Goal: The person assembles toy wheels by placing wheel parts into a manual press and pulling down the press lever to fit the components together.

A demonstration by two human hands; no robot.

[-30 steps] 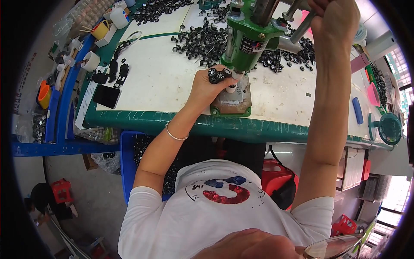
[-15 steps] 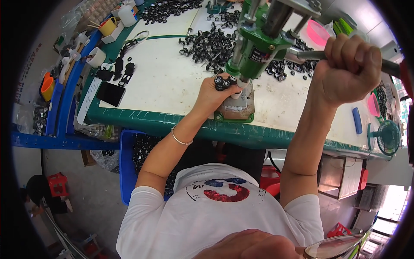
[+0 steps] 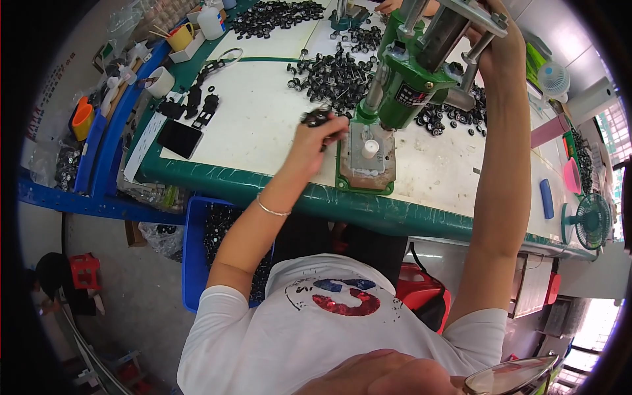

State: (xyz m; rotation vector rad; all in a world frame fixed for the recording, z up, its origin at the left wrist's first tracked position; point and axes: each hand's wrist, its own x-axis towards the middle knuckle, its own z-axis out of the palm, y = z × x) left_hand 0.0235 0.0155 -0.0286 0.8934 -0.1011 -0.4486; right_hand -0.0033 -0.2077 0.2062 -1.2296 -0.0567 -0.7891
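Note:
My left hand (image 3: 312, 143) is closed round several small black toy wheels (image 3: 317, 118), just left of the press base. A green hand press (image 3: 403, 85) stands before me. On its base plate (image 3: 366, 179) sits a small white round fixture (image 3: 370, 149), with nothing held over it. High behind the steel posts of the press, my right hand (image 3: 503, 49) curls at the place of the lever; its fingers and the lever's grip are mostly hidden. The lever's metal hub (image 3: 461, 100) shows at the right side of the press.
Heaps of black wheels on axles (image 3: 336, 79) lie behind the press. On the left are a phone (image 3: 179, 138), black plastic parts (image 3: 193, 102) and a white cup (image 3: 160, 82). A green fan (image 3: 591, 220) stands right. Another person's hand (image 3: 390, 6) shows at the far edge.
My left hand has moved left off the white fixture, taking the wheels along. My right hand has swung up and away, behind the press posts. The view has shifted slightly.

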